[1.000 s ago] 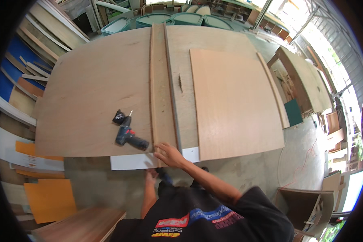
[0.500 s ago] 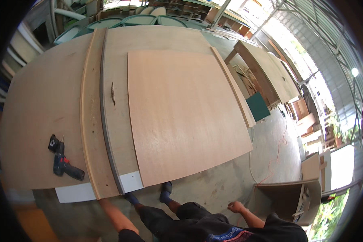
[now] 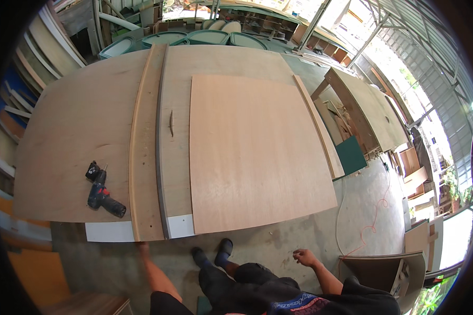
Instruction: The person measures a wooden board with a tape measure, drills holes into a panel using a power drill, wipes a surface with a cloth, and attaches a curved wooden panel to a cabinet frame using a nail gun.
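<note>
My left hand (image 3: 143,247) is at the near end of a long wooden board (image 3: 146,157) with a raised strip along its left side and a dark right edge. The fingers are hidden at that end. My right hand (image 3: 304,257) hangs in the air over the floor, fingers loosely bent and holding nothing. Under the long board lies a large plywood sheet (image 3: 79,131). On its right half rests a smaller, pinkish plywood panel (image 3: 257,152). A cordless drill (image 3: 102,191) lies on its side to the left of the long board.
White strips (image 3: 109,232) stick out at the sheet's near edge. A thin wooden batten (image 3: 320,128) runs along the right side. Beyond it stand a wooden bench (image 3: 370,107) and a green panel (image 3: 351,155). An open cabinet (image 3: 383,262) and an orange cord (image 3: 374,220) are on the floor at right.
The view has shifted, so the table and boards appear farther right and slightly smaller. My left hand stays at the long board's near end. My right hand's fingers have loosened.
</note>
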Demonstrator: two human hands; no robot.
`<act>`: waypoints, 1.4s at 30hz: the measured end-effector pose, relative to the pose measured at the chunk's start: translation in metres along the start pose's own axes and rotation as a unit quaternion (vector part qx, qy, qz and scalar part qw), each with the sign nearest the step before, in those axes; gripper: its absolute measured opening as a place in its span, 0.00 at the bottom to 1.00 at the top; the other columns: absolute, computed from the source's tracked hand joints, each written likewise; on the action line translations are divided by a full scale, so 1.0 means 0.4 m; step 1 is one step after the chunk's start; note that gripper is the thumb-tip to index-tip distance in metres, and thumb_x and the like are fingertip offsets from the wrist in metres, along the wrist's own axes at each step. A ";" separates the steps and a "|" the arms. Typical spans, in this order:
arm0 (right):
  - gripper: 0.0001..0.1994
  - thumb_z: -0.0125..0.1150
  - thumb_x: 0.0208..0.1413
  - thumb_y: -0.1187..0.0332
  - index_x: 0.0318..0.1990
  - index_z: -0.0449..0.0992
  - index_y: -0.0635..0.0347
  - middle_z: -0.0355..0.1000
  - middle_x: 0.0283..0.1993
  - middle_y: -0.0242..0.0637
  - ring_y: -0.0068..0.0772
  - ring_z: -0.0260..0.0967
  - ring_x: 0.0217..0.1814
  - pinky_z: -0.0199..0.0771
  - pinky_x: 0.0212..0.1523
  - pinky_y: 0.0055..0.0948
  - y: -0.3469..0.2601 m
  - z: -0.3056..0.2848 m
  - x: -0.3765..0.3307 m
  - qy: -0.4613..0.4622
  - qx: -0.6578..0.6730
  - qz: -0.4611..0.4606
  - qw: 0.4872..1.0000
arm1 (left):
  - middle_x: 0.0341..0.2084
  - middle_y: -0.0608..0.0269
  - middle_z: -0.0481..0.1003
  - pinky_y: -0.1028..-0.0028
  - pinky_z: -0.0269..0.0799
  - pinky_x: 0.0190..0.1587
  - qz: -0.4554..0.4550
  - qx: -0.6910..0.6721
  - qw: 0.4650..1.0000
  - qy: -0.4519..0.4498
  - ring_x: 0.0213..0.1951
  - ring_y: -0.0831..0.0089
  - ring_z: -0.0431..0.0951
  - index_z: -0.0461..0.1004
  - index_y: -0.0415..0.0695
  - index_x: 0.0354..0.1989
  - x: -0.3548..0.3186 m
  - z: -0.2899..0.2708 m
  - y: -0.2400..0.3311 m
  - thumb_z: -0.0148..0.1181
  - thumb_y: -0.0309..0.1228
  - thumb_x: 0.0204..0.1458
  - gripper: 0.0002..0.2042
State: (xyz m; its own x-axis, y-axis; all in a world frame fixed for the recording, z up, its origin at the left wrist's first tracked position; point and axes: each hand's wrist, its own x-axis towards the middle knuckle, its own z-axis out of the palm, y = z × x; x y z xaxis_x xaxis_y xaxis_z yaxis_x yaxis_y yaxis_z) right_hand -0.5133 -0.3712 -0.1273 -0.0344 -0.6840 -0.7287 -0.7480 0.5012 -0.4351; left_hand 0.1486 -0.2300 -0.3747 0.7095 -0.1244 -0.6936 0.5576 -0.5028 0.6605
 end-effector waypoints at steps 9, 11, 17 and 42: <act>0.21 0.64 0.63 0.54 0.34 0.80 0.69 0.79 0.29 0.48 0.39 0.77 0.33 0.76 0.37 0.40 -0.081 -0.395 0.254 0.388 0.006 -0.128 0.913 | 0.47 0.49 0.79 0.57 0.79 0.51 -0.075 -0.005 0.950 -0.302 0.47 0.58 0.81 0.73 0.38 0.55 -0.567 0.220 -0.051 0.55 0.47 0.65 0.23; 0.26 0.64 0.62 0.49 0.38 0.79 0.71 0.79 0.35 0.53 0.48 0.78 0.38 0.76 0.41 0.43 -0.138 -0.484 0.349 0.405 0.002 -0.123 0.906 | 0.53 0.47 0.77 0.58 0.77 0.54 -0.069 0.021 0.921 -0.382 0.53 0.57 0.79 0.70 0.35 0.59 -0.723 0.289 0.010 0.53 0.54 0.66 0.30; 0.46 0.55 0.61 0.34 0.68 0.61 0.74 0.63 0.70 0.60 0.59 0.65 0.69 0.69 0.65 0.53 -0.294 -0.595 0.452 0.280 -0.162 0.043 0.945 | 0.65 0.42 0.66 0.51 0.69 0.64 -0.068 -0.183 0.923 -0.331 0.65 0.49 0.68 0.55 0.36 0.73 -0.942 0.574 0.183 0.56 0.61 0.61 0.44; 0.40 0.46 0.67 0.36 0.30 0.79 0.73 0.77 0.29 0.49 0.41 0.76 0.33 0.74 0.37 0.37 0.313 -0.564 0.218 -0.177 -0.063 -0.097 0.977 | 0.51 0.63 0.77 0.65 0.75 0.49 -0.011 -0.363 0.931 -0.013 0.52 0.66 0.78 0.74 0.41 0.56 -1.333 0.508 -0.384 0.59 0.56 0.63 0.29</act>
State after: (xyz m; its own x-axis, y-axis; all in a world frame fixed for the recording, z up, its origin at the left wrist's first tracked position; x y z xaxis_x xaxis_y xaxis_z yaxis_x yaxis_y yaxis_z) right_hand -0.7594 -0.4875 -0.1262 0.3309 -0.5212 -0.7867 -0.7947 0.2956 -0.5301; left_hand -0.4031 -0.2604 -0.1645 0.6888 -0.1461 -0.7101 0.7232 0.2053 0.6594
